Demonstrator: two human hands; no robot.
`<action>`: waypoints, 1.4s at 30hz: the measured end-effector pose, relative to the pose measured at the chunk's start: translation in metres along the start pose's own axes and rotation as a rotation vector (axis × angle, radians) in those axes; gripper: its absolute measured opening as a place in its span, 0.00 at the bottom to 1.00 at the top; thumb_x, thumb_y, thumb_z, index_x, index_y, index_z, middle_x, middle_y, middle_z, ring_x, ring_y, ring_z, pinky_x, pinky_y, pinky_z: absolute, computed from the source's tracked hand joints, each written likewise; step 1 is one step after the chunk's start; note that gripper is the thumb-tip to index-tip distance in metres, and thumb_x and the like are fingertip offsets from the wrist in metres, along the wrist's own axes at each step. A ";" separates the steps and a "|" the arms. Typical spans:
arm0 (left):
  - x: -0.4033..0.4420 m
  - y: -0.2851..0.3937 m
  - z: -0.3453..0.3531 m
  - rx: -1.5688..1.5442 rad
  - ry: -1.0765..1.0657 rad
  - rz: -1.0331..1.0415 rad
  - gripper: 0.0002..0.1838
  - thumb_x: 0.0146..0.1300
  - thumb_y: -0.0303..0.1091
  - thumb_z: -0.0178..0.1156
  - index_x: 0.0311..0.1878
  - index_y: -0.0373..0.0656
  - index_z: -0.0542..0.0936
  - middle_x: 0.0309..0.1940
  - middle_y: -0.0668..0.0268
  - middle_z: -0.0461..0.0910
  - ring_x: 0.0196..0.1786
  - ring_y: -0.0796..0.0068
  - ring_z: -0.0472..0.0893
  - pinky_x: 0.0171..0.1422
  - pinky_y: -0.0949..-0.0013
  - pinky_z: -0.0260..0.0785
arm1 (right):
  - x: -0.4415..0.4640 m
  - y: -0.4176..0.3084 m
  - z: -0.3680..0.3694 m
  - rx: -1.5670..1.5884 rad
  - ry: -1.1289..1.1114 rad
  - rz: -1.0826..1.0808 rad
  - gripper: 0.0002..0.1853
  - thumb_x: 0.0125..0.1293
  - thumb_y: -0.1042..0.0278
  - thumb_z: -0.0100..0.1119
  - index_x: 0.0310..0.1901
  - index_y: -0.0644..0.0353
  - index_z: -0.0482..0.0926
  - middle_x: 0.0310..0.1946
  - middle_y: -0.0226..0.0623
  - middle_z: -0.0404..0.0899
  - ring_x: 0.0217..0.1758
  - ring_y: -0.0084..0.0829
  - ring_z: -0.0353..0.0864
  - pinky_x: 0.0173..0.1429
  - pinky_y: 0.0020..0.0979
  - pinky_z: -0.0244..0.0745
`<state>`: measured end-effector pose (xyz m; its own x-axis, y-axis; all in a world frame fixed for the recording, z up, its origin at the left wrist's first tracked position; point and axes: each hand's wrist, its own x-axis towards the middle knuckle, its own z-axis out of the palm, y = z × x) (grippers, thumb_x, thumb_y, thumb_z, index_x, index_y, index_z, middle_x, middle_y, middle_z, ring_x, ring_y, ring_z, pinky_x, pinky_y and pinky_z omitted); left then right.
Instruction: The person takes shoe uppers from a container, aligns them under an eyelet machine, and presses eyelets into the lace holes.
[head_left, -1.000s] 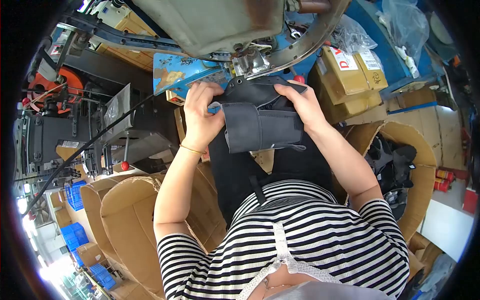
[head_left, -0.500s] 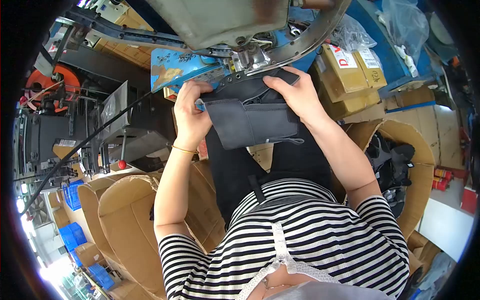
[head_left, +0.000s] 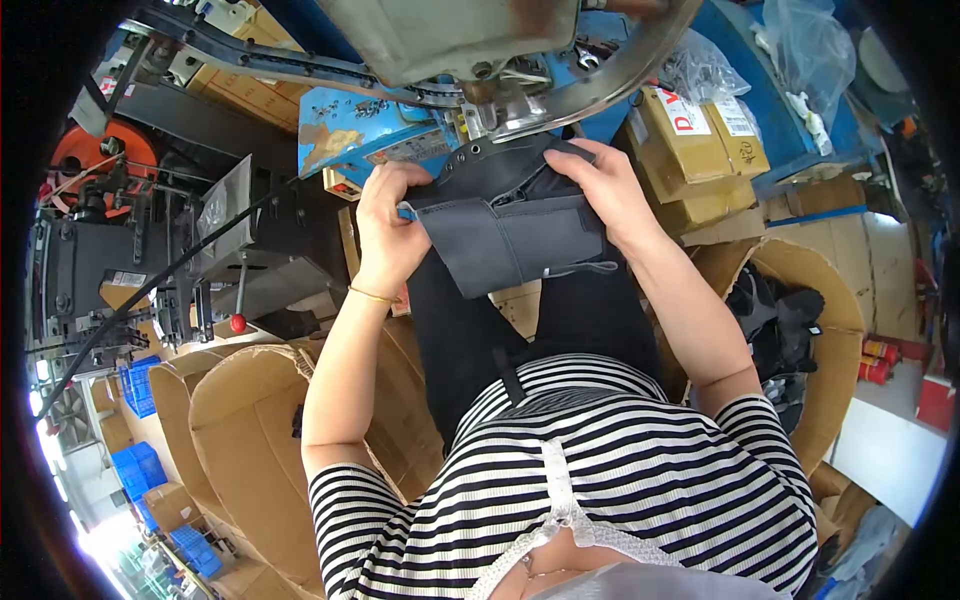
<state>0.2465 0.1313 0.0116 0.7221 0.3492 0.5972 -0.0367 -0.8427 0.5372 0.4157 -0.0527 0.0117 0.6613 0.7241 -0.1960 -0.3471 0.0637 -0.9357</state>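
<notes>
A black fabric piece (head_left: 520,245), which looks like an ankle brace, is stretched between my two hands just below the machine head (head_left: 490,115). It has a row of metal eyelets along its upper left edge, stitched seams and a small loop at the lower right. My left hand (head_left: 388,215) pinches its left edge, where a bit of blue shows at the fingers. With the thumb on top, my right hand (head_left: 605,190) grips the upper right part. The top edge reaches the metal tooling, and the exact contact point is hidden.
A blue machine plate (head_left: 365,130) lies left of the tooling. Taped cartons (head_left: 690,150) stand to the right. An open cardboard box (head_left: 840,330) at my right holds black pieces (head_left: 775,320). More cardboard boxes (head_left: 250,430) stand at my left, near a red-knobbed lever (head_left: 238,322).
The black fabric brace has turned slightly, its lower flap swinging a little to the right. My right hand has moved slightly right and down. Both hands keep hold.
</notes>
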 end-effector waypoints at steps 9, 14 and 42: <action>-0.007 -0.006 -0.009 -0.096 -0.019 -0.099 0.14 0.41 0.24 0.69 0.33 0.36 0.77 0.35 0.60 0.80 0.42 0.62 0.80 0.49 0.69 0.70 | 0.000 -0.008 0.018 -0.386 0.082 -0.230 0.18 0.58 0.62 0.65 0.41 0.71 0.82 0.27 0.39 0.84 0.29 0.23 0.81 0.34 0.26 0.74; -0.013 -0.004 -0.009 -0.127 -0.053 -0.176 0.12 0.43 0.24 0.68 0.31 0.36 0.76 0.32 0.61 0.78 0.37 0.64 0.79 0.47 0.69 0.70 | 0.018 0.001 0.017 -0.468 0.088 -0.220 0.24 0.56 0.57 0.66 0.43 0.74 0.82 0.30 0.44 0.85 0.32 0.27 0.83 0.38 0.27 0.76; 0.076 0.015 -0.018 -0.315 -0.687 -0.549 0.13 0.64 0.39 0.64 0.40 0.36 0.85 0.29 0.70 0.81 0.34 0.82 0.75 0.43 0.75 0.67 | -0.005 -0.009 0.034 -0.414 -0.010 -0.197 0.19 0.59 0.59 0.65 0.41 0.71 0.83 0.27 0.39 0.84 0.31 0.23 0.82 0.37 0.27 0.75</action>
<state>0.2882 0.1527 0.0755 0.9402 0.2620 -0.2179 0.3182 -0.4464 0.8363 0.3924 -0.0334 0.0311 0.6811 0.7322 -0.0017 0.0806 -0.0773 -0.9937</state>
